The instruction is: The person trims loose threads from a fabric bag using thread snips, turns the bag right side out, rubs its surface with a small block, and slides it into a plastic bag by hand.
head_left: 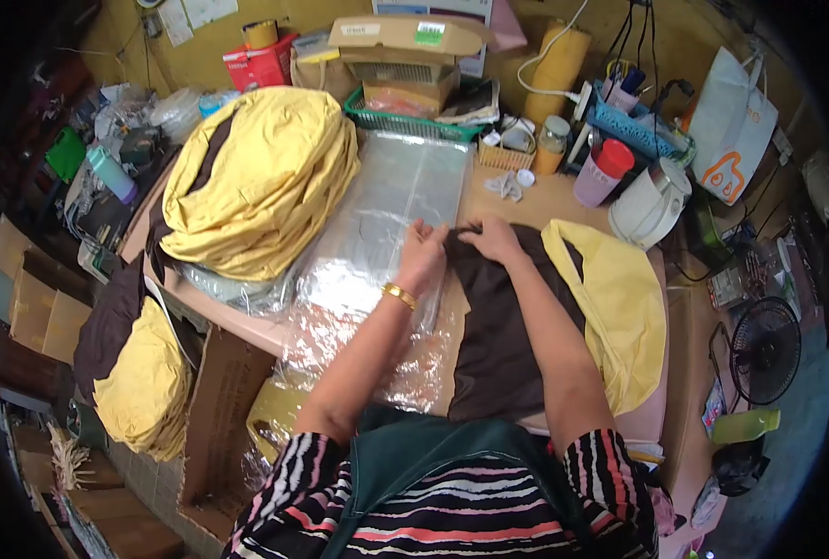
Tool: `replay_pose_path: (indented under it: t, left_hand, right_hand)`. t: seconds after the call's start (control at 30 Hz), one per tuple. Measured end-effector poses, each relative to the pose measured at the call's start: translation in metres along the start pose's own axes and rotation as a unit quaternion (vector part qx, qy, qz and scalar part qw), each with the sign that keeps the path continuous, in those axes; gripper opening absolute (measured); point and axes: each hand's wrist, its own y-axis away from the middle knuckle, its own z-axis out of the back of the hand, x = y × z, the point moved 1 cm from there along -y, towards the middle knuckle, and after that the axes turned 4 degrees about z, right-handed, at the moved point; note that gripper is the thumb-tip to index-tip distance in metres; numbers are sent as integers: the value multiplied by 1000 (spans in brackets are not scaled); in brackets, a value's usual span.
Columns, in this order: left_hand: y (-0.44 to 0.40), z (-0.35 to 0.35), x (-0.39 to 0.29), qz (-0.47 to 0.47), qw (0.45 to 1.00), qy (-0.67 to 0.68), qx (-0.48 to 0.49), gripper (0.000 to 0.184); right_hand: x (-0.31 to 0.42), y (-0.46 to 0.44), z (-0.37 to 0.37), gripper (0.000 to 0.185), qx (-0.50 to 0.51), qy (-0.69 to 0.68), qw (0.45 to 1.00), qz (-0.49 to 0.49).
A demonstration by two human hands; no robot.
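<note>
A dark brown piece of cloth (498, 345) lies spread in front of me, with a yellow fabric part (624, 307) along its right side. At its far left corner, my left hand (421, 259) is closed in a pinch by the edge; a gold bracelet is on that wrist. My right hand (493, 239) has its fingers bent on the cloth's far edge, thumb and fingertips together. Left of the cloth lies a stack of clear plastic bags (377, 200), partly under my left forearm. A tall pile of folded yellow fabric (265, 177) stands farther left.
A yellow and brown bundle (144, 373) hangs off the table's left side above an open cardboard box (214, 419). Along the back are a green basket (410, 124), a jar (551, 144), a pink cup (601, 177) and a white kettle (650, 203). A black fan (765, 349) stands right.
</note>
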Motion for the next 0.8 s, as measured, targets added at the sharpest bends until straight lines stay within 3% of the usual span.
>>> replay_pose_path:
  t: [0.03,0.1,0.17,0.2,0.27,0.33,0.37,0.4,0.47,0.5,0.57,0.63,0.7,0.77,0.8]
  left_hand:
    - [-7,-9,7,-27,998,-20,-50,67]
    - [-9,-16,-2,-62,993,-37,-94,59]
    - [13,-27,-28,-87,993,10,77,36]
    - [23,-29,-37,-89,992,11,84,36]
    - [37,-25,-59,-246,957,-142,-52,33]
    - [37,5,-84,-338,923,-110,-150,38]
    - [34,31,-96,-298,943,-28,-148,34]
    - [32,51,-104,-253,955,52,-145,31]
    - [30,58,-113,-359,907,-48,-216,34]
    - [53,47,-131,-332,907,-168,-197,53]
    - [66,11,-130,-379,902,-182,-101,55]
    - [89,-37,-113,-433,860,-268,-23,53]
    - [109,-75,-96,-439,850,-291,19,32]
    - [113,-70,-66,-336,835,-431,65,14]
    - [123,-64,-56,-336,869,-359,59,15]
  right_hand:
    - [-1,-5,0,37,28,-41,999,-6]
    - [18,7,14,28,-50,-132,990,29]
    - [35,27,37,24,-80,-191,977,45]
    - [39,35,47,22,-121,-203,970,65]
    - [47,53,72,20,-172,-208,959,84]
    - [50,73,102,19,-334,-257,904,64]
    - [48,84,113,19,-344,-253,902,61]
    - [43,93,122,18,-321,-332,887,4]
    - [39,102,128,17,-301,-410,859,-53]
    - [42,102,126,16,-304,-431,849,-29]
    - [55,100,119,15,-302,-457,837,-4]
    - [72,99,119,14,-275,-470,839,5]
    - [70,89,121,14,-322,-418,849,25]
    - [60,79,137,13,-416,-353,838,17]
    - [58,83,152,15,-411,-419,809,-19]
